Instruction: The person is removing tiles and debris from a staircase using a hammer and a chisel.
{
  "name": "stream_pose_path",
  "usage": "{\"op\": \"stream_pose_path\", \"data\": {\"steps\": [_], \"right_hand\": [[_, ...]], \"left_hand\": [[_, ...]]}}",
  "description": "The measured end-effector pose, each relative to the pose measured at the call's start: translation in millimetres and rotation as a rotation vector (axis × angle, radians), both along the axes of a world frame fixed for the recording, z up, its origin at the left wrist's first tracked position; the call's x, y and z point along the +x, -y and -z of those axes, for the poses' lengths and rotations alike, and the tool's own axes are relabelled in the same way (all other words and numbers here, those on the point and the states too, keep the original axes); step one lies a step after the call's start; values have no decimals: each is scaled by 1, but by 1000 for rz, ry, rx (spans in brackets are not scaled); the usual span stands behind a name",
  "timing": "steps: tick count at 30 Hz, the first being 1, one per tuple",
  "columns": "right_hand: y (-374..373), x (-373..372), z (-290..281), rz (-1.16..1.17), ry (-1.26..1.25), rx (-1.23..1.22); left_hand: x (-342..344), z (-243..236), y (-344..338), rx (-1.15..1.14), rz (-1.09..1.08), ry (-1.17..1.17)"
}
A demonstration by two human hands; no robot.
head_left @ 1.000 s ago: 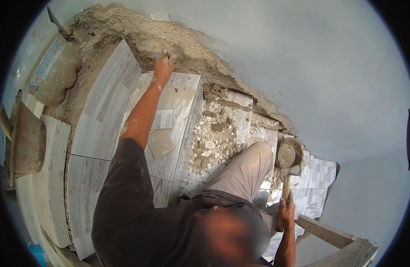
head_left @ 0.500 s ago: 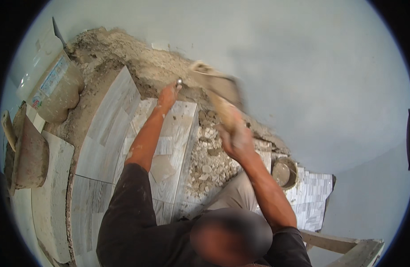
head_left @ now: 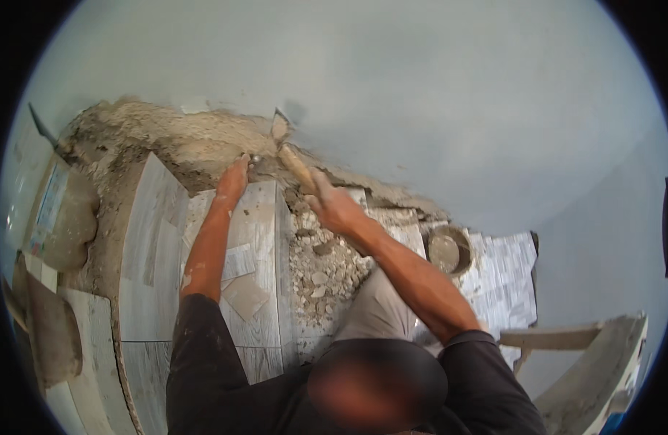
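Note:
My left hand (head_left: 234, 181) is closed at the broken strip along the wall's foot. It grips a metal chisel (head_left: 256, 158), of which only the round shiny end shows. My right hand (head_left: 337, 210) is wrapped round the wooden handle of a hammer (head_left: 298, 167). The hammer's head is beside the wall, a little right of the chisel's end and apart from it. Rough exposed mortar (head_left: 182, 141) runs behind both hands. Under my left forearm lie grey wood-look tiles (head_left: 258, 225) on a step.
Broken rubble (head_left: 319, 279) covers the step beside my knee. A round mortar-coated bucket (head_left: 461, 254) stands to the right, before small grey tiles (head_left: 504, 279). At the left are a dirty cut plastic container (head_left: 69, 217) and a crusted pan (head_left: 55, 333). A wooden frame (head_left: 595, 362) stands lower right.
My right hand has brought the hammer down from a blurred, raised swing toward the chisel. The whole view has shifted, so the left hand appears lower and further left, still on the chisel.

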State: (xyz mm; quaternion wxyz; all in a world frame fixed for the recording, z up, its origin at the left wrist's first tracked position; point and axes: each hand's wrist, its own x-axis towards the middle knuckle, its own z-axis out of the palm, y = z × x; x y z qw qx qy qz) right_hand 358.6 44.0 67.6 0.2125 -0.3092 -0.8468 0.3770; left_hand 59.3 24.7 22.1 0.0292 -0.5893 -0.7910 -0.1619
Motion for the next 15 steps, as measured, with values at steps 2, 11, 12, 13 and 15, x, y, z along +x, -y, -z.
{"op": "stream_pose_path", "data": {"steps": [2,11,12,13,15], "right_hand": [[14,54,-1,39,-6,28],[86,287,22,468,289,-472],[92,292,28,480,225,-550],[95,293,34,488,157,-625],[98,270,46,393,-20,-777]], "left_hand": [[-32,48,-5,-9,135,-121],[-25,-72,14,109,-251,-91],[-18,-81,25,85,-266,-95],[-17,-90,38,303,-207,216],[2,-100,57,518,-137,513]]}}
